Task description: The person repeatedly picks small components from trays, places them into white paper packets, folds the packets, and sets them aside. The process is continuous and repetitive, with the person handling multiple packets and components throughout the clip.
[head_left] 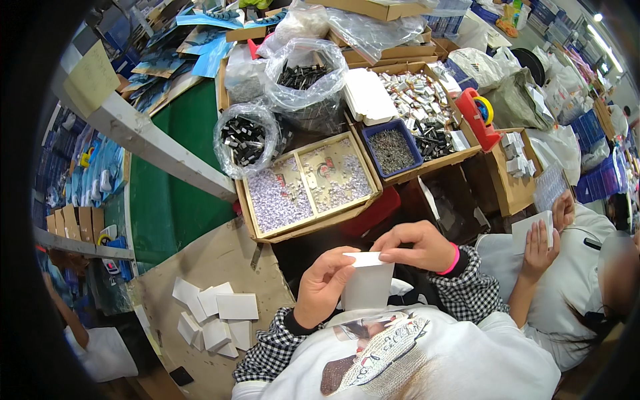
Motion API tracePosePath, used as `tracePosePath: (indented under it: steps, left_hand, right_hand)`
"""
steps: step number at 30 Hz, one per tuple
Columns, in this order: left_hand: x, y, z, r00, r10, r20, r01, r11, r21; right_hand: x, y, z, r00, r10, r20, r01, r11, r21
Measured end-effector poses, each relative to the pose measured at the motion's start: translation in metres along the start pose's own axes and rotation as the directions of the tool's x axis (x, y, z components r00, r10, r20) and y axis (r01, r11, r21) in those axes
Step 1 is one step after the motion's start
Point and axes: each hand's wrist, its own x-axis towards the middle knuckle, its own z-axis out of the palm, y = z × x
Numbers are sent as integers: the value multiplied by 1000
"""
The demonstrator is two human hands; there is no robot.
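Note:
A small white cardboard box (368, 285) is held upright in front of my chest. My left hand (322, 288) grips its left edge, thumb and fingers pinched near the top. At the upper right corner my right hand (420, 247) pinches the top flap between thumb and fingers. The top edge looks folded over, but whether the box is fully closed I cannot tell. To the left, several white boxes (237, 307) lie in a loose pile on the brown cardboard-covered table (163, 270).
Ahead stands a wooden tray (313, 220) of small pale parts. Around it are a blue bin (421, 160) of metal pieces, a bag of black parts (303, 100) and a red tape dispenser (475, 123). A white post (167, 147) slants at left. A co-worker's hand (539, 250) holds a white box.

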Motion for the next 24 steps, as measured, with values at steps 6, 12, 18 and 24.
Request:
tracePosePath:
  steps: [6,12,18,24]
  left_hand:
    - [1,2,9,993,-111,37,111,994,-12]
    - [4,-4,17,987,-150,-63,140,981,-137]
    - [7,-12,23,944,-320,-85,330,927,180]
    - [15,-20,34,992,3,-126,96,634,768]
  right_hand:
    - [11,-22,-11,974,126,187,-88,977,-196]
    - [6,-20,-12,963,168,211,-144,982,-126]
    - [7,-12,-10,987,158,13,-145,937,-319]
    - [13,-8,13,970,-31,-242,-57,935,-350]
